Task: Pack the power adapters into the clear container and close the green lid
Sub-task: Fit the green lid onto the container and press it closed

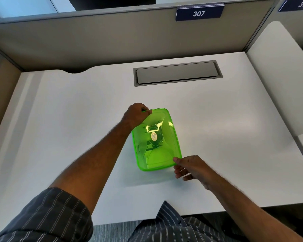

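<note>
A translucent green lid (166, 130) sits on top of the clear container in the middle of the white desk; the container itself is almost wholly hidden beneath it. Through the lid I make out dark and pale shapes of the power adapters (154, 137) inside. My left hand (136, 114) is closed over the lid's far left corner, fingers curled on the rim. My right hand (191, 167) pinches the near right corner, thumb on the rim and fingers under the edge.
A grey cable hatch (177, 73) is set into the white desk (77, 119) behind the container. Beige partition walls (112, 42) enclose the back and sides, with a "307" sign (198, 13). The desk's front edge is close to my body.
</note>
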The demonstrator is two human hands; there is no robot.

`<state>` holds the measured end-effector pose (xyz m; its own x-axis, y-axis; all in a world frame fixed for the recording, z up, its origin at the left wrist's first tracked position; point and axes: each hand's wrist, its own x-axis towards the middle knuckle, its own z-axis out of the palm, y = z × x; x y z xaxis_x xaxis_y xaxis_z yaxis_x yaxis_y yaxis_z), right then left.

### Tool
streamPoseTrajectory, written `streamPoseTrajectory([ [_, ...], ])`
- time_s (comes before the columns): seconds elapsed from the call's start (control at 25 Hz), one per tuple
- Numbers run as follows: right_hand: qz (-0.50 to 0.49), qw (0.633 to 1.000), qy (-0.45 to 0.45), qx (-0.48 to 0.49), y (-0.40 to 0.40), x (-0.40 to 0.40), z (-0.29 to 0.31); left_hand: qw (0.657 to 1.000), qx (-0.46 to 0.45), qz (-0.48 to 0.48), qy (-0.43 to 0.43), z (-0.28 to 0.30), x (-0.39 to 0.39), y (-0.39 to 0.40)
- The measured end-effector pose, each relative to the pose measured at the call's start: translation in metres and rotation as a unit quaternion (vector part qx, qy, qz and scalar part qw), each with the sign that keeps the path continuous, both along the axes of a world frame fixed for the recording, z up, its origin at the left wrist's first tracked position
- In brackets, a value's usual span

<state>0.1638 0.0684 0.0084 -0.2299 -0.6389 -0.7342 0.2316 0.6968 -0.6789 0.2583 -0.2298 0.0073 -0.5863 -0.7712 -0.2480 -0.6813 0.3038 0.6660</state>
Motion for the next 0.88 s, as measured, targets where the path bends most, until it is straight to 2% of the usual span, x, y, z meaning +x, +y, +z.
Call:
streamPoseTrajectory([
  [0.44,-0.075,0.996,0.026,-0.050,-0.021,-0.022,0.000,0.992,0.030,0.120,0.031,-0.007,0.074,0.005],
  [0.64,-0.106,0.992,0.032,-0.061,-0.038,-0.035,0.000,0.973,0.078,0.202,0.081,-0.023,0.108,0.027],
  [0.88,-0.120,0.988,0.062,-0.072,-0.050,-0.047,-0.003,0.951,0.144,0.242,0.126,-0.022,0.128,0.060],
])
